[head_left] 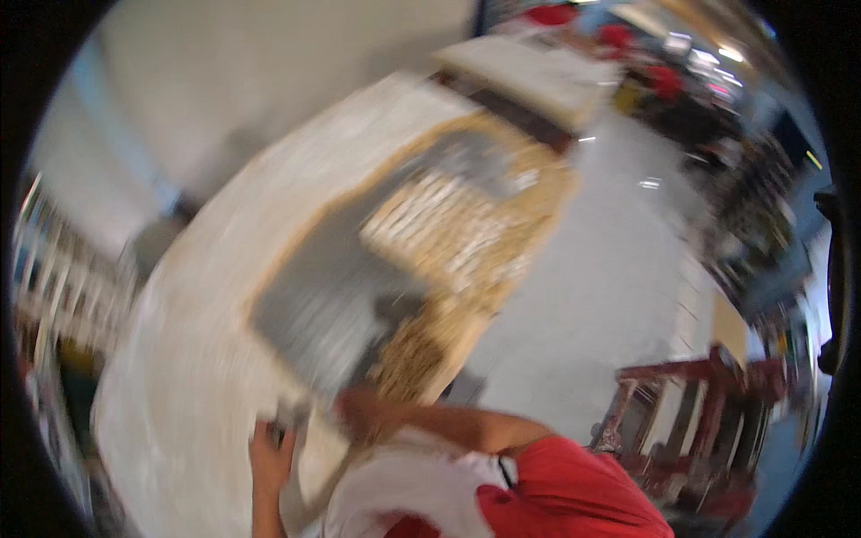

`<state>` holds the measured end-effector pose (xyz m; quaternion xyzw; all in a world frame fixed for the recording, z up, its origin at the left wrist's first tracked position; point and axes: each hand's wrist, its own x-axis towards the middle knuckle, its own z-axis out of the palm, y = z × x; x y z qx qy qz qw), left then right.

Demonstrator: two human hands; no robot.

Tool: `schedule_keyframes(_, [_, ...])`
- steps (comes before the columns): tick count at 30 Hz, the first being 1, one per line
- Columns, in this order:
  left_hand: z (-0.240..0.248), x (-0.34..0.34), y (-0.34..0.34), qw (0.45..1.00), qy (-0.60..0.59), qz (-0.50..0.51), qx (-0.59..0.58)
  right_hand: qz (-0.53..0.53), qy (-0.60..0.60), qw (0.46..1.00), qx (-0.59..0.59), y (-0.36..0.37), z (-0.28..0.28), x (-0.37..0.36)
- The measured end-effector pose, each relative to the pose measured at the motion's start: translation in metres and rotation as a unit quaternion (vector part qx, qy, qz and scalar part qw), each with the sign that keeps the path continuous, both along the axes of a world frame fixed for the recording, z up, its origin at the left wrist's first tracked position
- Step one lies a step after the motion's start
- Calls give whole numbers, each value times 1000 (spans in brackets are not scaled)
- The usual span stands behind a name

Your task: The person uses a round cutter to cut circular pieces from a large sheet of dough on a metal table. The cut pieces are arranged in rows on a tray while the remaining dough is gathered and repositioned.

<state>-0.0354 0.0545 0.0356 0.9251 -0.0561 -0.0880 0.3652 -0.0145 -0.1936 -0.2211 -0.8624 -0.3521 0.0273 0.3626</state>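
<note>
The whole picture is smeared by motion. At the lower middle, my left hand (272,446) is closed on a small grey tool (294,413), whose exact kind is too blurred to name. Just right of it, my right hand (357,409) reaches across from the red sleeve (560,480); its fingers are smeared. That hand is close to the near end of a brown crumbly heap (408,359). Beyond the heap, rows of pale whitish pieces (439,224) lie over a dark grey, tan-edged sheet (327,300) on the long pale table (193,359).
A second pale table (538,76) stands past the far end. Along the right runs a grey floor (583,278). A dark red frame-like stand (708,403) is at the lower right, and a white rack (67,291) at the left. Cluttered goods (744,197) line the far right.
</note>
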Motion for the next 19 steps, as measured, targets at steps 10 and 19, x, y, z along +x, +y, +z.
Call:
schedule_keyframes(10, [1, 44, -22, 976, 61, -5, 209, -118, 66, 991, 6, 2, 82, 36])
schedule_keyframes(19, [-29, 70, -46, 954, 171, -83, 231, -90, 87, 987, 99, -4, 64, 37])
